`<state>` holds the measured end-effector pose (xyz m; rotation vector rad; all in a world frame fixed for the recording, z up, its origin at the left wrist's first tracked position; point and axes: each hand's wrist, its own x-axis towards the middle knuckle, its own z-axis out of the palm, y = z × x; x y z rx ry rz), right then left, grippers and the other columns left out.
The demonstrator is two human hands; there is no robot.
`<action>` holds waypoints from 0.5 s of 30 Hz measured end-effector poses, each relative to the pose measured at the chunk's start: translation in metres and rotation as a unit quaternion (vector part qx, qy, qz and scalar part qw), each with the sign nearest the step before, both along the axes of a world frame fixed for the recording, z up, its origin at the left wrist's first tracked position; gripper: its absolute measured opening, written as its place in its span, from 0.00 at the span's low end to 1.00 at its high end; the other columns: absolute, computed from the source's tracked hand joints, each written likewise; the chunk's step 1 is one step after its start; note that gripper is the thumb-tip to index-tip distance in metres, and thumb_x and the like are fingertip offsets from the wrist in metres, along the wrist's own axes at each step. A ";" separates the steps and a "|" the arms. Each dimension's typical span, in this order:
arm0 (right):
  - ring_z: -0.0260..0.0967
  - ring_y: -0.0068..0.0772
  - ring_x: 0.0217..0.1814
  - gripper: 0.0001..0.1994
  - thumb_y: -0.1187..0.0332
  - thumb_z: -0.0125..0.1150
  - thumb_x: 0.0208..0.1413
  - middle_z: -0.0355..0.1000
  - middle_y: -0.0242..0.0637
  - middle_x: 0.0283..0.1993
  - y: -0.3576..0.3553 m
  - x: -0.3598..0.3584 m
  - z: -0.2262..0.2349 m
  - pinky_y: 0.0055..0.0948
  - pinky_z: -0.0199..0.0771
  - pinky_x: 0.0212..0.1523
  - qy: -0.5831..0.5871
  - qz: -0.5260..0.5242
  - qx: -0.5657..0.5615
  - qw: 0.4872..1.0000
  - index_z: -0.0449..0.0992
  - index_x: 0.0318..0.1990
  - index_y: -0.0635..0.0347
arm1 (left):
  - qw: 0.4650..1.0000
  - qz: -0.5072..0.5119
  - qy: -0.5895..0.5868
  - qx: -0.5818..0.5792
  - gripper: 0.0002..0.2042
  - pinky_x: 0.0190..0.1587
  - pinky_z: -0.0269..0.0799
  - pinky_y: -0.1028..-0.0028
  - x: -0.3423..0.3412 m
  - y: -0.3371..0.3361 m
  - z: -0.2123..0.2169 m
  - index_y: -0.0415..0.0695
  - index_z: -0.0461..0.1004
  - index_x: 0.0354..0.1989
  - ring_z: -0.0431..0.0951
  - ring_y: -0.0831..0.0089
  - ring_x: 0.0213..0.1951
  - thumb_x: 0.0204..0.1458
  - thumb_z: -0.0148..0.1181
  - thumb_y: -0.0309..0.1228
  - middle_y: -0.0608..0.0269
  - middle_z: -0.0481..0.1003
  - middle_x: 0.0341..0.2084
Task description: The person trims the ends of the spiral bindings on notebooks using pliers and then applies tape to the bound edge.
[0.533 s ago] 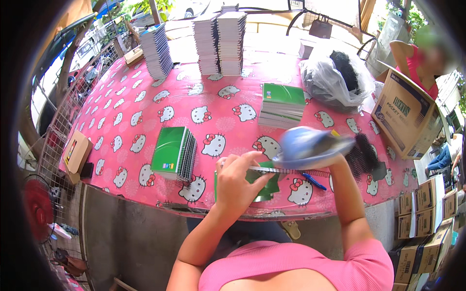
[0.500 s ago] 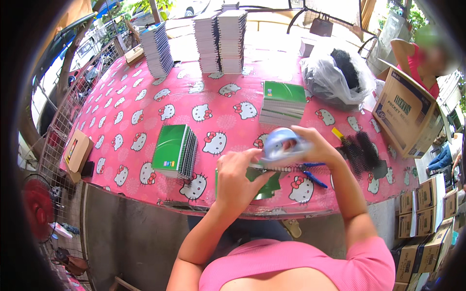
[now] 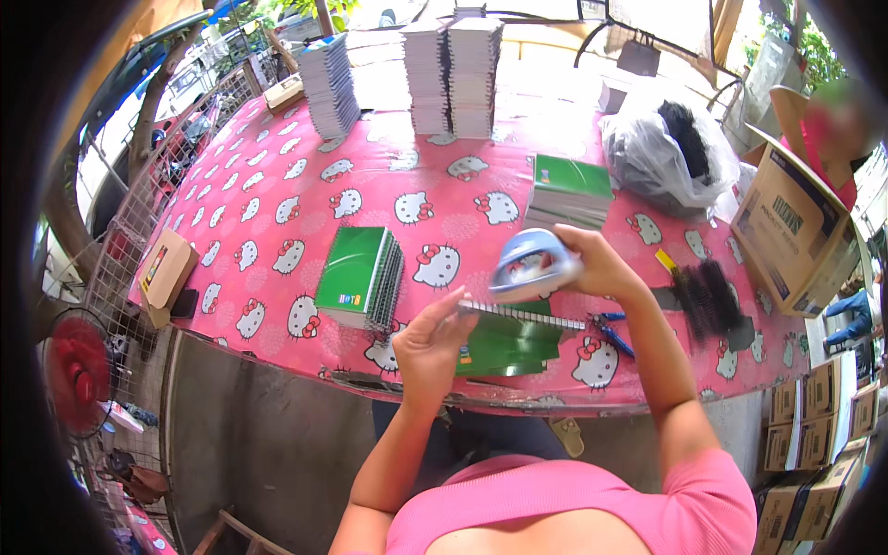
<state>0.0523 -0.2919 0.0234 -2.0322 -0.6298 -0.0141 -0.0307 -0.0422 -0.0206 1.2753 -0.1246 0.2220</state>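
Gripping one blue tool [image 3: 548,279] in the right hand [image 3: 598,265], above one green notebook [image 3: 511,346].
Part-open with the left hand [image 3: 431,344] at the notebook's edge, cannot tell if gripping; near two green stacks [image 3: 355,277], left of and beyond both, plus blue pliers [image 3: 618,340] by the right wrist.

We see that the pink table cover [image 3: 444,231] looks like smooth plastic with a glossy shine. The front green notebook [image 3: 513,344] has a glossy cover, seemingly of coated paper. The blue tool [image 3: 539,281] appears to be hard, smooth plastic. The bag [image 3: 643,166] is thin, wrinkled, translucent plastic; the box [image 3: 786,222], matt cardboard; the pink shirt [image 3: 573,490], ribbed cloth.
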 end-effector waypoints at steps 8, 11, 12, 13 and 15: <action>0.71 0.48 0.50 0.27 0.74 0.64 0.36 0.71 0.43 0.49 -0.009 0.000 -0.034 0.40 0.74 0.44 -0.062 -0.243 -0.361 0.898 0.67 0.50 0.56 | 0.996 -0.062 0.009 -0.070 0.14 0.42 0.75 0.77 0.005 0.008 0.002 0.33 0.76 0.45 0.77 0.77 0.36 0.48 0.61 0.13 0.60 0.79 0.34; 0.67 0.51 0.56 0.27 0.75 0.63 0.37 0.67 0.46 0.54 -0.035 -0.015 -0.070 0.43 0.71 0.51 -0.114 -0.207 -0.366 0.900 0.66 0.51 0.59 | 0.993 -0.093 0.016 -0.077 0.12 0.41 0.76 0.77 0.012 0.002 0.009 0.33 0.76 0.44 0.78 0.77 0.36 0.49 0.60 0.13 0.59 0.79 0.32; 0.66 0.51 0.57 0.27 0.75 0.63 0.37 0.66 0.47 0.56 -0.044 -0.020 -0.077 0.43 0.69 0.53 -0.143 -0.182 -0.363 0.903 0.66 0.51 0.61 | 0.994 -0.091 0.022 -0.052 0.13 0.41 0.76 0.76 0.012 0.001 0.008 0.33 0.76 0.44 0.78 0.77 0.36 0.49 0.61 0.13 0.59 0.79 0.33; 0.64 0.51 0.59 0.25 0.75 0.62 0.41 0.66 0.50 0.56 -0.048 -0.028 -0.062 0.42 0.65 0.57 -0.090 -0.176 -0.344 0.918 0.67 0.51 0.65 | 0.995 -0.089 0.027 -0.026 0.13 0.41 0.76 0.76 0.013 0.001 0.008 0.33 0.76 0.44 0.78 0.76 0.36 0.49 0.61 0.13 0.58 0.79 0.34; 0.67 0.51 0.56 0.22 0.73 0.64 0.45 0.70 0.52 0.51 -0.051 -0.039 -0.018 0.42 0.67 0.54 -0.112 -0.215 -0.180 0.953 0.70 0.50 0.67 | 0.997 -0.076 0.026 -0.018 0.14 0.41 0.77 0.76 0.013 0.001 0.003 0.34 0.76 0.45 0.78 0.76 0.36 0.48 0.61 0.12 0.57 0.79 0.35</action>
